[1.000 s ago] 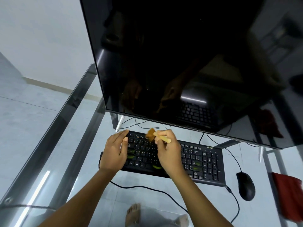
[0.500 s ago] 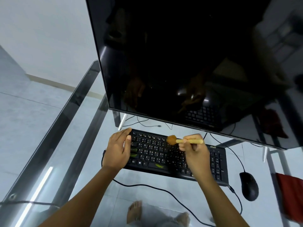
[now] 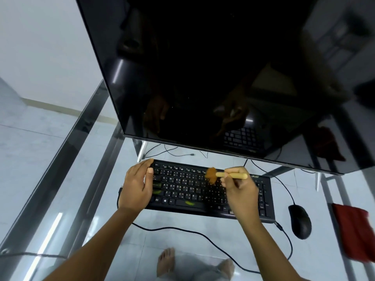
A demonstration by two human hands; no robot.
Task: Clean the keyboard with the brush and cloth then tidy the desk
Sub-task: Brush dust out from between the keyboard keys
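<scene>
**Brush sweep has reached mid-keyboard; cloth not in use yet**

Glass counter (image 3: 60, 179), with the keyboard (image 3: 182, 189) as landmark. The left hand (image 3: 136, 187) lies on the keyboard's left end. Its fingers are straight and apart, the thumb rests on the keys, and it grips nothing; it looks like it is steadying the board. It was in the same spot a second ago.

Green bits (image 3: 157, 192) sit on the lower rows near the left end, with another on the spacebar row. I can't tell what they are.

The brush (image 3: 218, 175) is over the upper rows at about mid-keyboard. The bristles point left and touch or just skim the keys, and the handle lies roughly level.

The right hand (image 3: 241, 191) is over the keyboard's right half, with fingers and thumb pinched around the brush handle.

Change: a second ago the bristles were at the top-left keys, just beside the left hand. They have since travelled right, and the right hand moved with them. Likely one left-to-right pass along the top rows, now about halfway.

For the task, brushing is under way but not finished. The right half and lower rows probably still need passes, and the green bits are still there.

The mouse (image 3: 300, 222) is right of the keyboard, apart from it. The red cloth (image 3: 354, 232) is further right, past the mouse, and neither hand touches it. Wiping and tidying are still to come.

The dark monitor (image 3: 223, 78) stands behind the keyboard. The cable (image 3: 182, 232) loops in front of it.
</scene>
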